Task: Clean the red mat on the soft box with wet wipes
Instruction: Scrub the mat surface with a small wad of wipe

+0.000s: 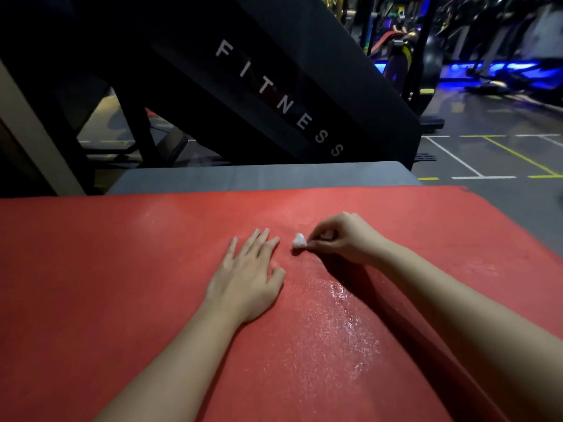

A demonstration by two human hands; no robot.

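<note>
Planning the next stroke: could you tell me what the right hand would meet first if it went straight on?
Probably the left hand: the right hand points leftward, its pinched wet wipe leading, toward those fingers lying flat on the red mat.

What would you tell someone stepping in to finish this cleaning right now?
Left hand: fingers straight, resting flat on the flat red mat.
Right hand: pinches a small crumpled white wet wipe at the mat's middle.
The mat lies on the grey soft box.
Done: a glistening wet streak covers the near right part.
Left: the left side looks dry; probably wipe there next.
</note>
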